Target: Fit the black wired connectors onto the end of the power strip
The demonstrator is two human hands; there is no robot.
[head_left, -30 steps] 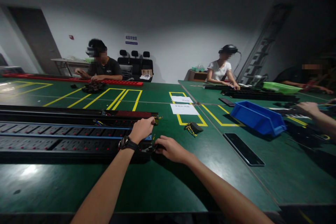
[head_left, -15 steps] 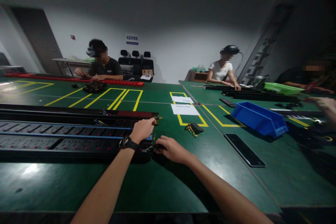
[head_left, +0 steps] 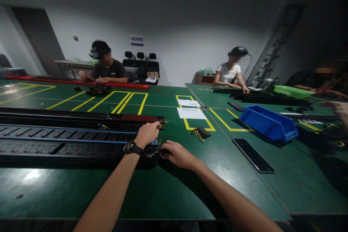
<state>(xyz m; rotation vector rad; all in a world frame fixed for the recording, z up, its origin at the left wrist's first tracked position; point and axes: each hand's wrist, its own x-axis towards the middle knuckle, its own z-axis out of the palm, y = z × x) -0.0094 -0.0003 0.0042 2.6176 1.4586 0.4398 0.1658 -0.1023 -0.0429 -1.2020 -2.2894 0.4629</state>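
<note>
Long black power strips (head_left: pixel 89 149) lie side by side at the left, with rows of sockets and small red spots; one has blue edges. My left hand (head_left: pixel 146 134), wearing a dark watch (head_left: pixel 131 147), rests over their right ends. Its fingers are bent close together beside a short yellow wire (head_left: pixel 166 121), and what they grip is hidden. At the nearest strip's end, my right hand (head_left: pixel 178 154) is closed, thumb and fingers pinching a small dark part (head_left: pixel 162 153) that I cannot make out clearly.
A dark block with yellow wires (head_left: pixel 203 132) lies right of my hands, near white paper sheets (head_left: pixel 191 113). Further right are a black phone (head_left: pixel 253 155) and a blue bin (head_left: pixel 269 123). Co-workers sit across the green table (head_left: pixel 217 188); another person's hand shows at the right edge.
My two hands and the power strips stay in almost the same place. At the right edge, another person's hand has shifted slightly rightward.
</note>
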